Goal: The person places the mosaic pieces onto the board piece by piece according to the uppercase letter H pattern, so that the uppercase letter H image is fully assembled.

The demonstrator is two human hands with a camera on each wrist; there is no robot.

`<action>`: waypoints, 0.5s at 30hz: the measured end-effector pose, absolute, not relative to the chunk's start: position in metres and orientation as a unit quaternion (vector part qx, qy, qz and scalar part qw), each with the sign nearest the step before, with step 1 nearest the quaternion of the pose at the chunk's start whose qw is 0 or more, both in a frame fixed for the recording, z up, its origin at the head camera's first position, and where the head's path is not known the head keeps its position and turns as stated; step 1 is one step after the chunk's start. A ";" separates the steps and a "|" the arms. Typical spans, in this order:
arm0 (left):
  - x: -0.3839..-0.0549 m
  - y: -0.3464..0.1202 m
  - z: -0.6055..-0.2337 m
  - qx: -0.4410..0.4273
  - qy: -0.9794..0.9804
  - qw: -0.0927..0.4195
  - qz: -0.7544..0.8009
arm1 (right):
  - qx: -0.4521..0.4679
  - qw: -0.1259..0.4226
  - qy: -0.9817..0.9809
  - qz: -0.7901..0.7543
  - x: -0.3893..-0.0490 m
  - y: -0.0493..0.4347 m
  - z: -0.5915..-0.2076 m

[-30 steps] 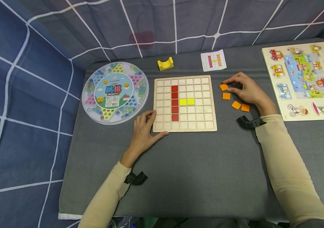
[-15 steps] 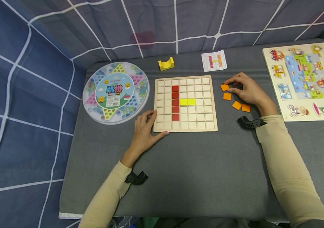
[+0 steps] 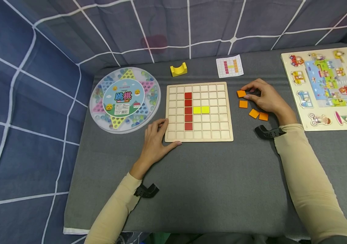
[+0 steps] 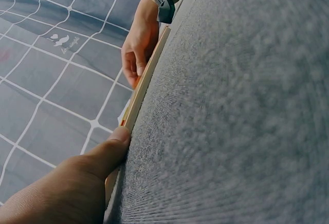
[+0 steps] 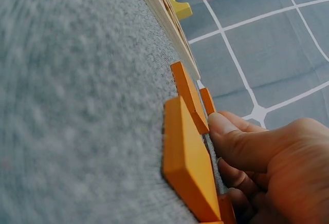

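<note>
In the head view my left hand (image 3: 156,140) rests at the near left corner of a wooden grid board (image 3: 176,134). Its fingers touch the left edge and the thumb lies along the near edge. A column of red tiles (image 3: 188,110) and two yellow tiles (image 3: 201,109) sit in the grid. Right of the board, my right hand (image 3: 266,96) pinches an orange tile (image 3: 241,94) between thumb and fingers, at table height. Other orange tiles (image 3: 243,104) lie close by. In the right wrist view, the thumb (image 5: 241,142) partly covers the pinched tile.
A pattern card (image 3: 229,66) lies behind the board, with a yellow arched block (image 3: 178,69) to its left. A round Chinese checkers box (image 3: 124,100) stands left of the board. At the far right lies a picture puzzle board (image 3: 310,108). A curtain hangs behind the table.
The head view has shifted slightly. Both hands stay in place, the left at the board and the right on the orange tile, which looks turned a little straighter.
</note>
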State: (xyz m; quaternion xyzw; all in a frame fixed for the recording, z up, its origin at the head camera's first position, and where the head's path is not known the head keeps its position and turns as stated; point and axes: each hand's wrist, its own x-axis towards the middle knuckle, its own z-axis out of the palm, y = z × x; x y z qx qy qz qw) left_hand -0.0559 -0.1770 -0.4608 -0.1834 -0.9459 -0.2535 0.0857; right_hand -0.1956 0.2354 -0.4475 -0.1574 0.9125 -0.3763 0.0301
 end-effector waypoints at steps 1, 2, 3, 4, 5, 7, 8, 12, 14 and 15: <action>-0.056 -0.177 -0.461 -0.183 -0.946 0.086 -0.254 | -0.156 0.029 0.912 -0.378 -0.196 0.235 -0.448; -0.055 -0.177 -0.461 -0.183 -0.946 0.086 -0.254 | -0.154 0.028 0.911 -0.381 -0.196 0.234 -0.448; -0.055 -0.178 -0.461 -0.183 -0.946 0.085 -0.255 | -0.151 0.027 0.911 -0.383 -0.196 0.233 -0.448; -0.055 -0.178 -0.462 -0.183 -0.946 0.085 -0.255 | -0.147 0.025 0.910 -0.386 -0.196 0.233 -0.447; -0.055 -0.178 -0.462 -0.183 -0.945 0.086 -0.256 | -0.145 0.024 0.910 -0.388 -0.196 0.231 -0.446; -0.055 -0.178 -0.462 -0.182 -0.945 0.086 -0.256 | -0.143 0.018 0.910 -0.388 -0.196 0.228 -0.444; -0.055 -0.178 -0.462 -0.181 -0.946 0.086 -0.256 | -0.143 0.015 0.911 -0.386 -0.196 0.226 -0.443; -0.055 -0.178 -0.460 -0.180 -0.945 0.084 -0.259 | -0.157 -0.002 0.910 -0.383 -0.196 0.215 -0.435; -0.055 -0.178 -0.460 -0.181 -0.945 0.081 -0.259 | -0.167 -0.005 0.906 -0.389 -0.195 0.209 -0.431; -0.056 -0.177 -0.459 -0.181 -0.945 0.079 -0.259 | -0.173 -0.006 0.903 -0.393 -0.195 0.206 -0.430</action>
